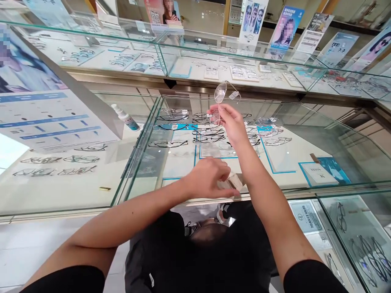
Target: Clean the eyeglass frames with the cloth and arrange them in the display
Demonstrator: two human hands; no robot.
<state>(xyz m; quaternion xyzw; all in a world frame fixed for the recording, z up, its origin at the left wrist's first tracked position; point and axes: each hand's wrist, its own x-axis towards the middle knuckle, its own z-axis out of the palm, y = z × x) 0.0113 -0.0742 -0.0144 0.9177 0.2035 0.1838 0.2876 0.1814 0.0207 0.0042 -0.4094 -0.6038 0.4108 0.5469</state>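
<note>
My right hand point(229, 122) is raised above the glass counter, its fingers pinching a pair of thin-rimmed eyeglasses point(220, 92). A small white tag hangs on the glasses. My left hand point(210, 177) rests at the counter's front edge, thumb stretched out and apart from its curled fingers, with nothing visible in it. Just beside that thumb lies a small beige item point(236, 182), partly hidden, whose kind I cannot make out. Several pairs of eyeglasses point(209, 136) lie in rows beneath my right hand, in the glass display case point(186, 167).
A white spray bottle point(126, 118) stands on the left case beside a large printed sign point(61, 97). More eyeglasses point(81, 158) lie there. Farther back, another glass case point(183, 65) bears upright advertising cards point(285, 26). At lower right is a case with eyeglasses point(366, 254).
</note>
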